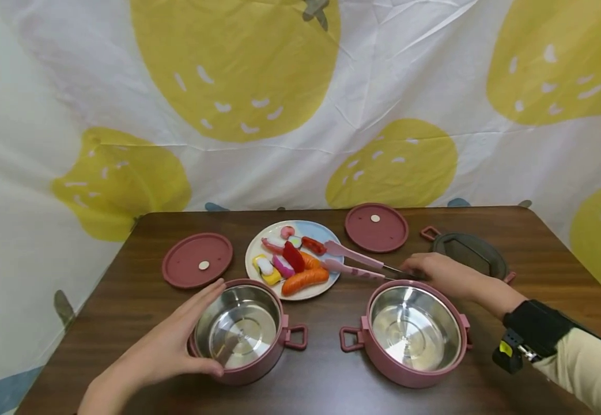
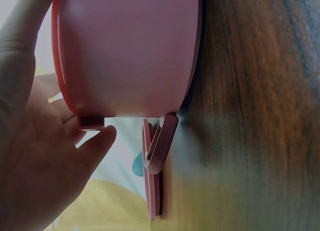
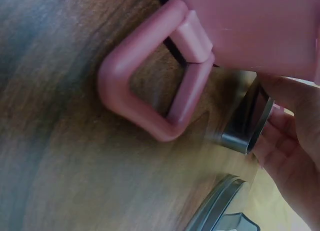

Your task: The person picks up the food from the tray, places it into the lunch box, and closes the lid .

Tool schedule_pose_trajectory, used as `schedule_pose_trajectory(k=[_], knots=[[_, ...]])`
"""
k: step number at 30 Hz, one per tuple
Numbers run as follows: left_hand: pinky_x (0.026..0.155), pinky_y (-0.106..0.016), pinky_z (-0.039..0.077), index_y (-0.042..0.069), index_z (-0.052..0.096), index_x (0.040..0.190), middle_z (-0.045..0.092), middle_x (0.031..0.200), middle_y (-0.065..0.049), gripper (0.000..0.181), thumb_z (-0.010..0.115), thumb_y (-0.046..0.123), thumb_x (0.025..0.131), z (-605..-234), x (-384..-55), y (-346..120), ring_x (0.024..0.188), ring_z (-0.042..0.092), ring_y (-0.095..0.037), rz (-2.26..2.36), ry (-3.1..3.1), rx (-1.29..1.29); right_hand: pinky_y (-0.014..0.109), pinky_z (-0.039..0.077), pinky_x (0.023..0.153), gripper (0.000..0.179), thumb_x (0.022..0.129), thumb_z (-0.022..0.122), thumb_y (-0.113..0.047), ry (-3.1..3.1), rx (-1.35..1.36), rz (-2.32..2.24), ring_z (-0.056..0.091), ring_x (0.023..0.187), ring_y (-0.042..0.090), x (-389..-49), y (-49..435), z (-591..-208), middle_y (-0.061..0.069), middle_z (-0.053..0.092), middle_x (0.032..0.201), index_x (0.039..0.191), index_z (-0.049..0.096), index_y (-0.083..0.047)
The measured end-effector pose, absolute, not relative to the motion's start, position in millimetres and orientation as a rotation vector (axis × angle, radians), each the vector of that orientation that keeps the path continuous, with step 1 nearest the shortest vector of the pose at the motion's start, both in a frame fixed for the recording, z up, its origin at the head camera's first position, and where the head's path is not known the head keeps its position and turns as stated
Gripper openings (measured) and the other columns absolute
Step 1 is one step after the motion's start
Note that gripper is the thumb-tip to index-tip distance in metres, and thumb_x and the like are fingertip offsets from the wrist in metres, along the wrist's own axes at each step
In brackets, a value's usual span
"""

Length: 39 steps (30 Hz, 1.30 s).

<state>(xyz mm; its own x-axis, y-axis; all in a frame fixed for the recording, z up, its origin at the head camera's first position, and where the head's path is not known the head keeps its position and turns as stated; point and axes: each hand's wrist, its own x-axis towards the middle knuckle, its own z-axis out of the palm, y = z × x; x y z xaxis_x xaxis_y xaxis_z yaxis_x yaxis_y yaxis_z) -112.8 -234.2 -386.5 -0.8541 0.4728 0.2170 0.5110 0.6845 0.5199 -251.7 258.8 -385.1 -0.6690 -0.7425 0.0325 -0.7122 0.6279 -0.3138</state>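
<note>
At the left, my left hand [image 1: 165, 346] holds the side of a small pink pot [image 1: 261, 369], thumb near the front rim and fingers along the far side. The left wrist view shows the pot wall [image 2: 130, 56] up close, its side handle [image 2: 162, 143] hanging down. My right hand [image 1: 448, 276] grips the metal end of tongs [image 1: 354, 253], behind a second pink pot [image 1: 409, 377]. The tongs' pink tips are spread apart at the right edge of a plate [image 1: 250, 251] of toy food. Both pots have steel insides with no food in them.
A toy sausage [image 1: 305, 280] and several other toy food pieces lie on the plate. One pink lid [image 1: 196, 253] lies at the left, another [image 1: 375, 225] at the back. A dark grill pan [image 1: 471, 253] sits beyond my right hand. Patterned cloth [image 1: 259, 173] hangs behind the table.
</note>
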Motion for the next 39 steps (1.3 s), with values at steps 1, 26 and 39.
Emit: schedule_pose_trajectory(k=[1, 26, 39], knots=[[0.102, -0.065, 0.037, 0.015, 0.025, 0.152, 0.025, 0.157, -0.009, 0.117, 0.074, 0.065, 0.059, -387, -113, -234, 0.137, 0.028, -0.033, -0.906, -2.826, -0.825, 0.045, 0.058, 0.075, 0.02, 0.088, 0.065, -0.003, 2.767, -1.228, -0.443, 0.063, 0.09, 0.021, -251, 259, -384, 0.009, 0.068, 0.099, 0.108, 0.067, -0.003], [0.104, -0.063, 0.036, 0.013, 0.026, 0.151, 0.025, 0.157, -0.01, 0.118, 0.074, 0.066, 0.058, -387, -114, -237, 0.138, 0.028, -0.032, -0.882, -2.847, -0.81, 0.043, 0.058, 0.069, 0.022, 0.085, 0.07, -0.006, 2.992, -1.261, -0.265, 0.065, 0.086, 0.024, -242, 211, -293, 0.01, 0.068, 0.094, 0.106, 0.071, -0.002], [0.105, -0.061, 0.036, 0.012, 0.027, 0.151, 0.026, 0.157, -0.01, 0.119, 0.074, 0.067, 0.057, -385, -116, -235, 0.138, 0.028, -0.031, -0.864, -2.854, -0.813, 0.041, 0.054, 0.06, 0.013, 0.082, 0.07, -0.002, 3.017, -1.266, -0.084, 0.062, 0.074, 0.022, -235, 166, -277, 0.008, 0.064, 0.08, 0.093, 0.075, -0.006]])
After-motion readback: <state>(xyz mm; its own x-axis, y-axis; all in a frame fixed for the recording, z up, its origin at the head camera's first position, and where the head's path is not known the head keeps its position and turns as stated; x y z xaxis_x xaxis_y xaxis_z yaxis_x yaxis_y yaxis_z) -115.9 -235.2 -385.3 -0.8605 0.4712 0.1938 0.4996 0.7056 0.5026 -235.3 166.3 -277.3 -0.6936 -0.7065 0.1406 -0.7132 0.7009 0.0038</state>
